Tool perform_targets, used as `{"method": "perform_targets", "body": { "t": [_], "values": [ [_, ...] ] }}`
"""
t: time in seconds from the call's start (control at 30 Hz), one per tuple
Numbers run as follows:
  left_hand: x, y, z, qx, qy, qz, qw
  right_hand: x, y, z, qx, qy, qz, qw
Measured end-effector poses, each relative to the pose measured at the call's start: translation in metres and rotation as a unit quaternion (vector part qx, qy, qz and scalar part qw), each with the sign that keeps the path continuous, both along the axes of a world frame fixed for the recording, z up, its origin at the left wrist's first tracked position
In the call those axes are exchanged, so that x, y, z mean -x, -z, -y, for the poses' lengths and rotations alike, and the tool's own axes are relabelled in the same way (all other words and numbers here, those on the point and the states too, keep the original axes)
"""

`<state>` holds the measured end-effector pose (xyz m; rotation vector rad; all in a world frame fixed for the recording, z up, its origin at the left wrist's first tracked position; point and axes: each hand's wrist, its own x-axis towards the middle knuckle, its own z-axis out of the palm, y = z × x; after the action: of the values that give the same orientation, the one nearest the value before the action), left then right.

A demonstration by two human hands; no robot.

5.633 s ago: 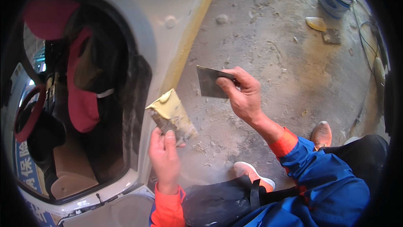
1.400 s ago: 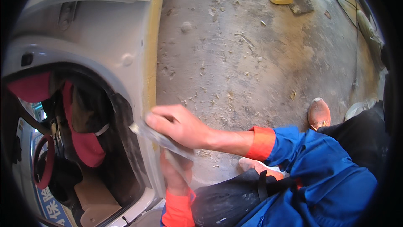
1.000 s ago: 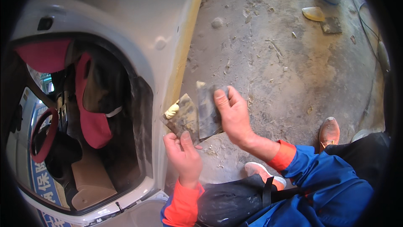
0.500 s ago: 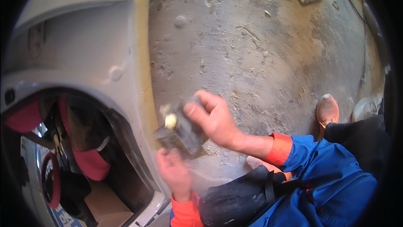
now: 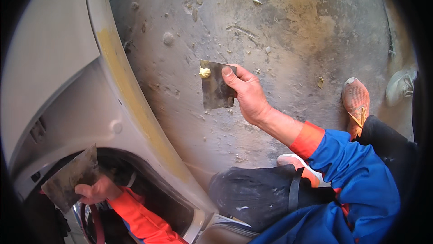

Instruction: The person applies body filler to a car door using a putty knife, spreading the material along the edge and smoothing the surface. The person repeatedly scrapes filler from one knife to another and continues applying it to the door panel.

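My right hand [image 5: 252,95] is closed around the edge of a thin, dark, square metal putty spreader [image 5: 217,94], held over the concrete floor. A lump of pale yellow putty [image 5: 204,73] sticks near its upper left corner. At lower left, my left hand [image 5: 100,190] pinches a second metal spreader [image 5: 70,177], smeared grey and brown, in front of a dark opening in the car body. Beside it runs the pale grey car panel [image 5: 85,108], whose curved outer edge bears a long strip of yellowish filler [image 5: 135,102].
Small debris and dried lumps dot the rough concrete floor [image 5: 288,50]. My orange shoes [image 5: 356,102] rest at right, near a crumpled translucent plastic bag [image 5: 399,87]. A dark cable [image 5: 389,27] lies along the far right.
My hands, close together with the spreaders before, are now far apart. The left one has moved left to the car opening; the right has risen over the floor. The view has shifted.
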<state>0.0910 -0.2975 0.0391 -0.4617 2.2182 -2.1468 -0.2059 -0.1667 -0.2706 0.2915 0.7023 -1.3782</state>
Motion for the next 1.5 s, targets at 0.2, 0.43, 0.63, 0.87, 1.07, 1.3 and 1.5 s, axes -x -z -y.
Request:
{"method": "perform_targets", "body": {
  "t": [0.2, 0.43, 0.63, 0.87, 1.07, 1.3, 1.5],
  "values": [
    [-0.019, 0.017, 0.058, 0.082, 0.045, -0.056, 0.994, -0.008, 0.015, 0.016, 0.016, 0.029, -0.063, 0.997],
    [0.043, 0.051, 0.043, 0.069, -0.029, -0.154, 0.985, -0.038, 0.009, 0.058, 0.008, 0.047, -0.027, 0.998],
    [0.065, 0.065, 0.045, 0.048, 0.037, -0.239, 0.969, -0.039, 0.005, 0.115, 0.040, 0.014, -0.045, 0.998],
    [0.045, 0.068, 0.046, 0.101, 0.027, -0.180, 0.978, -0.050, -0.003, 0.165, 0.060, 0.018, -0.042, 0.997],
    [0.026, 0.053, 0.042, 0.095, -0.020, -0.182, 0.979, -0.055, -0.007, 0.179, 0.054, 0.002, -0.043, 0.998],
    [0.000, 0.039, 0.055, 0.072, 0.061, -0.130, 0.987, -0.061, -0.017, 0.178, 0.052, -0.018, -0.044, 0.998],
    [0.025, 0.048, 0.059, 0.065, 0.117, -0.093, 0.987, -0.052, -0.016, 0.193, 0.051, -0.028, -0.070, 0.996]
  ]
}}
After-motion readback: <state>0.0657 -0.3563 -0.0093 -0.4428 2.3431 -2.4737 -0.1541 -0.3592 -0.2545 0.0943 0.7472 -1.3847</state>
